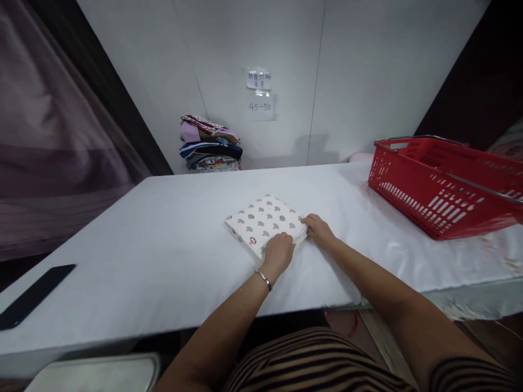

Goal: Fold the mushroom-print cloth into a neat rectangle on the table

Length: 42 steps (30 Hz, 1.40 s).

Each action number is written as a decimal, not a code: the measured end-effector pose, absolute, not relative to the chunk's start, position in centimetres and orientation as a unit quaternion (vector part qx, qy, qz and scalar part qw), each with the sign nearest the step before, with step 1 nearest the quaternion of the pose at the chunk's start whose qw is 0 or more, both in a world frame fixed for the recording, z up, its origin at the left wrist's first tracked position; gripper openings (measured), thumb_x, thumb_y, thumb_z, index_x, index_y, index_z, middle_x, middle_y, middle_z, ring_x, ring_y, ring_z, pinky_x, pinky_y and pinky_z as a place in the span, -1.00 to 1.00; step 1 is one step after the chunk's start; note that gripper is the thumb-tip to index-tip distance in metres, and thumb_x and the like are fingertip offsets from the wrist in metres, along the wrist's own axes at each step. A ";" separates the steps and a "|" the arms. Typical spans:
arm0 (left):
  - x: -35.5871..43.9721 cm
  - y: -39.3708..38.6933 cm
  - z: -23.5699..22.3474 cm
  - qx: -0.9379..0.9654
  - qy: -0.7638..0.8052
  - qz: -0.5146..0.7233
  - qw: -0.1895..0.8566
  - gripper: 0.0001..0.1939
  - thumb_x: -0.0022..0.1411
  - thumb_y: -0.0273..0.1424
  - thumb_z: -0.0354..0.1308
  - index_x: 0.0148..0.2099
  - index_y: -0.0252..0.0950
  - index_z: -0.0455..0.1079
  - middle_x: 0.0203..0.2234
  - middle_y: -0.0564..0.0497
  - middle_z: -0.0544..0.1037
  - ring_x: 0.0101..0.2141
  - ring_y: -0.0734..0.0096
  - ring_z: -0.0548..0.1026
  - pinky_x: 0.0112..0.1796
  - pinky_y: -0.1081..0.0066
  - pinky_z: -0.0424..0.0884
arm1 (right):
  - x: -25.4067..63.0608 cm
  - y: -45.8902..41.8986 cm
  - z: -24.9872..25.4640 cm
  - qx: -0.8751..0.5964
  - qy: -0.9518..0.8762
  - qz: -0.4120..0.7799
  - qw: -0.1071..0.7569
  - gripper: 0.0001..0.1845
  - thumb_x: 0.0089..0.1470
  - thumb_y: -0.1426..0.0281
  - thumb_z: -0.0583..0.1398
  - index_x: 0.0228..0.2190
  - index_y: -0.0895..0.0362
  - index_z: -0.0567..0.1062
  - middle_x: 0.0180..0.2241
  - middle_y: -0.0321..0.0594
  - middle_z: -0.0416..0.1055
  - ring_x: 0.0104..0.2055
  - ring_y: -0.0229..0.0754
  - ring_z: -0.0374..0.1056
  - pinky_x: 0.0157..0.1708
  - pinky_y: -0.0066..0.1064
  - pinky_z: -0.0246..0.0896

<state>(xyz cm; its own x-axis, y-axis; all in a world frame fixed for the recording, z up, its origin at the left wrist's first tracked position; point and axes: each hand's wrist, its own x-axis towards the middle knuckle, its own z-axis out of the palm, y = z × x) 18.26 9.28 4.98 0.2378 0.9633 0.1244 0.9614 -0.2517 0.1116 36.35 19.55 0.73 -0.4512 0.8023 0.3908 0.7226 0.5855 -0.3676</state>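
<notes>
A folded white cloth [265,219] printed with small grey, green and red mushroom shapes lies turned like a diamond on the white-covered table. My left hand [279,251], with a bracelet at the wrist, grips its near edge with curled fingers. At the right corner, my right hand [320,230] pinches the layered edge between thumb and fingers. Several fold layers show along the side between the two hands. The left thumb is hidden from view.
A red plastic basket [443,188] with metal handles stands on the table [163,239] at the right. Folded fabrics [211,147] are stacked beyond the far edge. A dark flat object [35,294] lies at the left. Paper labels [261,106] hang on the wall.
</notes>
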 end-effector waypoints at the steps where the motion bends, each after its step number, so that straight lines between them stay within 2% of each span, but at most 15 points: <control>1: 18.3 9.3 5.2 0.784 0.615 0.086 0.013 -0.85 0.29 -0.34 -0.02 -0.17 -0.27 0.32 -0.22 -0.04 0.42 -0.18 0.31 0.39 -0.22 0.34 0.29 | 36.3 19.5 0.7 -0.448 -0.848 0.074 0.272 -0.55 -0.09 0.66 0.03 -0.17 0.09 0.45 -0.14 -0.14 0.35 -0.06 -0.12 0.22 -0.11 -0.34 0.19; 3: 18.5 9.6 5.6 0.772 0.629 0.088 0.024 -0.83 0.27 -0.29 0.02 -0.15 -0.26 0.31 -0.20 -0.04 0.42 -0.18 0.31 0.40 -0.23 0.35 0.30 | 36.3 19.5 0.7 -0.445 -0.848 0.072 0.277 -0.56 -0.08 0.65 0.04 -0.17 0.09 0.45 -0.15 -0.14 0.35 -0.07 -0.11 0.22 -0.12 -0.33 0.20; 8: 19.0 10.7 5.9 0.759 0.644 0.086 0.043 -0.81 0.29 -0.27 -0.01 -0.16 -0.24 0.33 -0.21 -0.03 0.41 -0.17 0.33 0.41 -0.23 0.36 0.30 | 36.5 19.8 0.2 -0.441 -0.848 0.067 0.286 -0.52 -0.11 0.65 0.05 -0.14 0.06 0.44 -0.15 -0.16 0.34 -0.07 -0.13 0.21 -0.13 -0.32 0.20; 14: 19.8 11.3 6.0 0.764 0.639 0.088 0.018 -0.76 0.33 -0.40 -0.14 -0.19 -0.29 0.35 -0.28 -0.07 0.44 -0.21 0.31 0.42 -0.25 0.35 0.30 | 36.4 19.8 0.1 -0.448 -0.845 0.070 0.283 -0.52 -0.12 0.66 0.04 -0.15 0.08 0.43 -0.15 -0.15 0.34 -0.06 -0.12 0.21 -0.14 -0.33 0.21; 18: 19.8 10.8 5.7 0.798 0.591 0.119 -0.010 -0.79 0.30 -0.42 -0.11 -0.16 -0.31 0.33 -0.25 -0.09 0.42 -0.20 0.30 0.40 -0.22 0.34 0.31 | 36.4 19.6 0.0 -0.435 -0.847 0.080 0.296 -0.51 -0.12 0.66 0.05 -0.14 0.08 0.42 -0.16 -0.14 0.34 -0.08 -0.13 0.22 -0.14 -0.33 0.21; 22: 19.6 10.5 4.8 0.809 0.581 0.085 -0.007 -0.79 0.28 -0.48 -0.11 -0.17 -0.34 0.34 -0.25 -0.12 0.42 -0.20 0.28 0.39 -0.22 0.30 0.32 | 36.5 19.7 -0.1 -0.426 -0.849 0.091 0.300 -0.50 -0.13 0.65 0.05 -0.12 0.08 0.41 -0.15 -0.15 0.32 -0.06 -0.12 0.21 -0.11 -0.31 0.20; 27: 19.5 10.4 4.2 0.803 0.589 0.089 -0.011 -0.80 0.28 -0.48 -0.10 -0.15 -0.33 0.33 -0.24 -0.11 0.42 -0.18 0.27 0.38 -0.20 0.30 0.32 | 37.0 19.4 0.7 -0.402 -0.849 0.140 0.314 -0.50 -0.15 0.62 0.05 -0.12 0.08 0.41 -0.14 -0.14 0.33 -0.06 -0.11 0.22 -0.07 -0.25 0.19; 30: 19.4 10.3 4.2 0.797 0.595 0.102 -0.009 -0.82 0.28 -0.46 -0.08 -0.16 -0.32 0.33 -0.25 -0.10 0.41 -0.19 0.27 0.38 -0.21 0.31 0.32 | 37.7 19.0 1.3 -0.365 -0.840 0.204 0.345 -0.46 -0.16 0.59 0.06 -0.08 0.08 0.38 -0.10 -0.14 0.33 -0.05 -0.12 0.24 -0.14 -0.28 0.24; 32: 19.4 10.3 4.2 0.795 0.597 0.106 -0.004 -0.83 0.28 -0.45 -0.08 -0.17 -0.32 0.33 -0.25 -0.09 0.41 -0.19 0.29 0.39 -0.21 0.32 0.32 | 38.1 18.9 1.9 -0.358 -0.820 0.240 0.377 -0.49 -0.13 0.56 0.06 -0.08 0.07 0.38 -0.09 -0.14 0.34 -0.06 -0.13 0.26 -0.21 -0.31 0.27; 35: 19.3 10.3 4.2 0.797 0.594 0.108 -0.002 -0.83 0.28 -0.45 -0.08 -0.19 -0.31 0.33 -0.26 -0.08 0.42 -0.20 0.29 0.39 -0.20 0.32 0.31 | 38.4 19.1 2.9 -0.384 -0.798 0.237 0.400 -0.65 -0.02 0.48 0.06 -0.16 0.07 0.44 -0.16 -0.17 0.39 -0.13 -0.15 0.31 -0.25 -0.33 0.27; 38: 19.3 10.3 4.1 0.799 0.590 0.119 -0.008 -0.85 0.28 -0.45 -0.07 -0.21 -0.31 0.32 -0.27 -0.08 0.42 -0.20 0.29 0.39 -0.22 0.32 0.31 | 38.3 19.8 4.1 -0.380 -0.837 0.198 0.340 -0.78 0.09 0.41 0.07 -0.29 0.07 0.51 -0.27 -0.19 0.44 -0.22 -0.18 0.33 -0.23 -0.33 0.25; 42: 19.1 10.3 3.8 0.798 0.588 0.132 -0.016 -0.86 0.27 -0.45 -0.07 -0.23 -0.30 0.32 -0.29 -0.06 0.41 -0.24 0.30 0.39 -0.25 0.33 0.30 | 38.4 20.7 4.7 -0.326 -0.903 0.153 0.234 -0.78 0.14 0.40 0.08 -0.30 0.08 0.55 -0.28 -0.16 0.46 -0.19 -0.16 0.34 -0.16 -0.30 0.24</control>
